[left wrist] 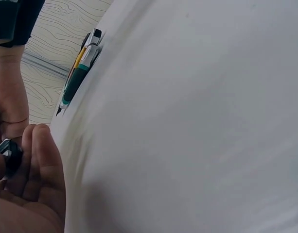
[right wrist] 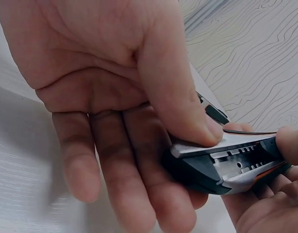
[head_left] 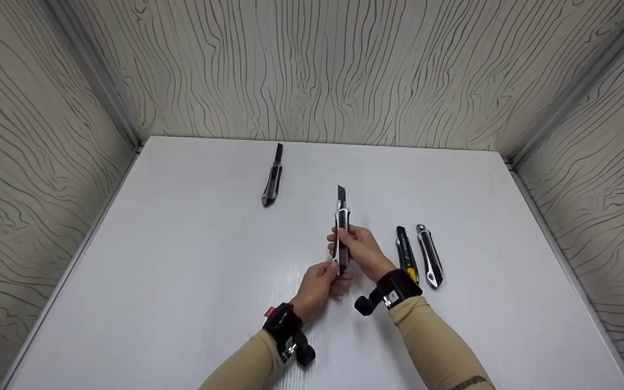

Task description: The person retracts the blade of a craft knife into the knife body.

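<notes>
Both hands are on one silver and black utility knife [head_left: 343, 216], which points away from the body with its blade [head_left: 341, 193] extended. My right hand [head_left: 365, 248] grips the middle of its handle, thumb lying along the slider side. At the butt end, my left hand [head_left: 316, 284] pinches the handle between thumb and fingers. Up close in the right wrist view, the knife's handle [right wrist: 241, 170] shows a toothed slot, with a thumb at each end. The left wrist view catches only the dark butt of the knife [left wrist: 12, 156]; the rest is hidden behind fingers.
Right of my hands lie a black utility knife with a yellow end [head_left: 407, 254] and a silver and black one [head_left: 429, 255], side by side. Another utility knife [head_left: 272, 181], blade out, lies far back on the white table [head_left: 182, 244]. Wood-patterned panels [head_left: 301, 70] enclose the table.
</notes>
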Action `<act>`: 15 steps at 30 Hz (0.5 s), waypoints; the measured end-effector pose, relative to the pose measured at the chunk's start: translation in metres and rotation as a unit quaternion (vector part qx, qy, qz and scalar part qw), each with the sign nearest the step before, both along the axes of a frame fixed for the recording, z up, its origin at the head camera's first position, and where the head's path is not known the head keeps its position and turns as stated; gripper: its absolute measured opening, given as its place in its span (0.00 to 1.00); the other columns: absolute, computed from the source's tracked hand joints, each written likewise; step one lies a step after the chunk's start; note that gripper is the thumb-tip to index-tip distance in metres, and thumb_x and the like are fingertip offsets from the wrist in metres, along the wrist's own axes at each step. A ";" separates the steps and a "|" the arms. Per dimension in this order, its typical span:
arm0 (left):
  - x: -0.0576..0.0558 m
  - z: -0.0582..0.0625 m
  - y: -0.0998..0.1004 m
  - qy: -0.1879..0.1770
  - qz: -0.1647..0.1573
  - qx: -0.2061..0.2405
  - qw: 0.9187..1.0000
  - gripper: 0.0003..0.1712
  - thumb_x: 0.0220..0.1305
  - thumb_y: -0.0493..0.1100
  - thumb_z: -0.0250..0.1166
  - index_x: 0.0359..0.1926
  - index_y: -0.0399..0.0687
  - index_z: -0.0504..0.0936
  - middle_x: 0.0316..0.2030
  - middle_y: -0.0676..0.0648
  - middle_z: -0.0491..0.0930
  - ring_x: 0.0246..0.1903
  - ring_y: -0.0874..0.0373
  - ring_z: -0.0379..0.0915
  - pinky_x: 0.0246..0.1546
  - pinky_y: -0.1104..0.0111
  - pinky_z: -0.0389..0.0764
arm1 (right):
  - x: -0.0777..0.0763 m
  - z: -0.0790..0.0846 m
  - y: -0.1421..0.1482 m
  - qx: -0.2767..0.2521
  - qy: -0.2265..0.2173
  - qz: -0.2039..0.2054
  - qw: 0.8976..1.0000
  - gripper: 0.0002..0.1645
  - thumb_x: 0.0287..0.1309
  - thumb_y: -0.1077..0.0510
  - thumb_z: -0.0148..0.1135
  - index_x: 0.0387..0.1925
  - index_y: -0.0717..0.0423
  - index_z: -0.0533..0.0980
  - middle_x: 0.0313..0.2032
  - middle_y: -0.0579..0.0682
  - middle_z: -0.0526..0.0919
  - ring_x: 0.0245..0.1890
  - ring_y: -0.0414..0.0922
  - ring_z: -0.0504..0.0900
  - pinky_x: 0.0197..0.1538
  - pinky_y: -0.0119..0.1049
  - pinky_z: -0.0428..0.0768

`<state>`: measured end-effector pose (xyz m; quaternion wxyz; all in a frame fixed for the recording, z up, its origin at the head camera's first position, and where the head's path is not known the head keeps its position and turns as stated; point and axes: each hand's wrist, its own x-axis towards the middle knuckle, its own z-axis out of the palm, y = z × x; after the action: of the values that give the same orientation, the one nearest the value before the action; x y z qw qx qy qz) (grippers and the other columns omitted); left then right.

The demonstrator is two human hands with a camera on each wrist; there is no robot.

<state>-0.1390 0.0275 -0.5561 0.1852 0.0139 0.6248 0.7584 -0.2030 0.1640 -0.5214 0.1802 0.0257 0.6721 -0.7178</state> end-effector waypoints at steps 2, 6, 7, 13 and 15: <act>0.000 0.000 0.000 -0.001 0.001 0.000 1.000 0.22 0.76 0.43 0.47 0.49 0.24 0.75 0.34 0.40 0.84 0.27 0.61 0.76 0.27 0.72 0.78 | 0.000 -0.001 0.000 -0.001 0.005 0.004 1.000 0.24 0.74 0.58 0.47 0.60 0.74 0.64 0.46 0.59 0.81 0.37 0.41 0.84 0.47 0.33 0.84; 0.000 -0.001 -0.001 0.000 0.001 -0.003 1.000 0.22 0.77 0.43 0.47 0.48 0.24 0.75 0.35 0.37 0.85 0.27 0.61 0.78 0.28 0.71 0.79 | 0.000 -0.002 0.000 -0.004 0.012 0.010 1.000 0.25 0.73 0.58 0.47 0.60 0.75 0.63 0.47 0.60 0.81 0.37 0.41 0.84 0.46 0.32 0.84; 0.000 0.000 -0.001 0.001 0.001 -0.005 1.000 0.22 0.77 0.43 0.47 0.49 0.24 0.75 0.36 0.36 0.85 0.28 0.61 0.78 0.29 0.71 0.80 | 0.000 -0.002 0.000 -0.005 0.013 0.010 1.000 0.25 0.73 0.59 0.48 0.60 0.75 0.63 0.46 0.59 0.81 0.37 0.41 0.84 0.46 0.32 0.83; -0.002 0.000 -0.002 -0.001 0.005 -0.009 1.000 0.22 0.76 0.43 0.47 0.50 0.24 0.75 0.36 0.36 0.85 0.28 0.61 0.78 0.29 0.72 0.80 | -0.001 -0.001 0.000 -0.006 0.023 0.018 1.000 0.25 0.71 0.60 0.50 0.61 0.75 0.63 0.45 0.57 0.82 0.37 0.41 0.84 0.46 0.31 0.83; -0.003 0.000 -0.002 -0.006 0.008 -0.009 1.000 0.22 0.76 0.42 0.47 0.49 0.24 0.75 0.35 0.38 0.85 0.28 0.61 0.78 0.29 0.72 0.79 | -0.001 -0.001 -0.001 -0.006 0.023 0.020 1.000 0.25 0.71 0.60 0.50 0.61 0.76 0.62 0.46 0.58 0.82 0.36 0.41 0.84 0.46 0.31 0.83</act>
<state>-0.1418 0.0252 -0.5562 0.1832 0.0030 0.6303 0.7544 -0.2038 0.1630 -0.5224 0.1786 -0.0054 0.6720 -0.7187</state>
